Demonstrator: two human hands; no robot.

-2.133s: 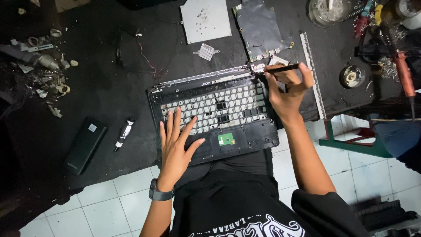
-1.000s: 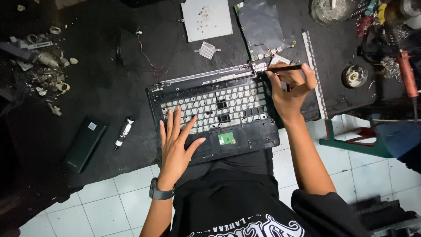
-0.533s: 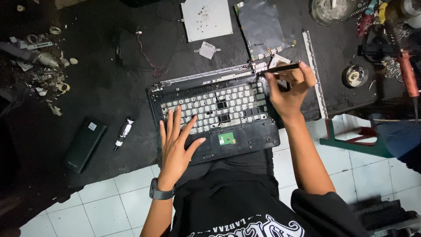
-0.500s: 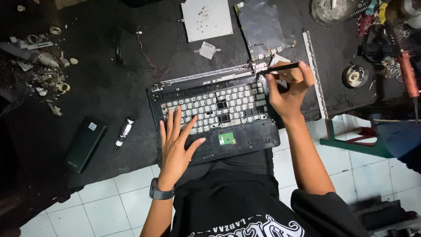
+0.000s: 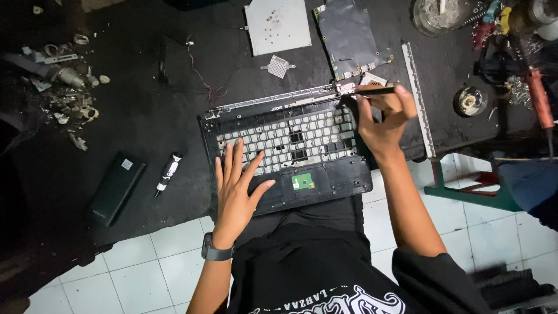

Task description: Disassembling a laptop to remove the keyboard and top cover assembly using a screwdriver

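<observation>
Nearest, we press the left hand [image 5: 237, 189] flat, fingers spread, on the laptop base [image 5: 288, 152] to steady it. Farther right, the right hand [image 5: 383, 119] pinches a black screwdriver [image 5: 376, 90] at the base's far right hinge corner.

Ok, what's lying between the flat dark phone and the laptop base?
In the head view, only a small black-and-white screwdriver lies between the phone and the laptop base, on the dark mat.

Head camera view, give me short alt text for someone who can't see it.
A person's left hand presses flat on an opened laptop base on a dark table, while the right hand holds a thin dark tool at its upper right corner.
</observation>
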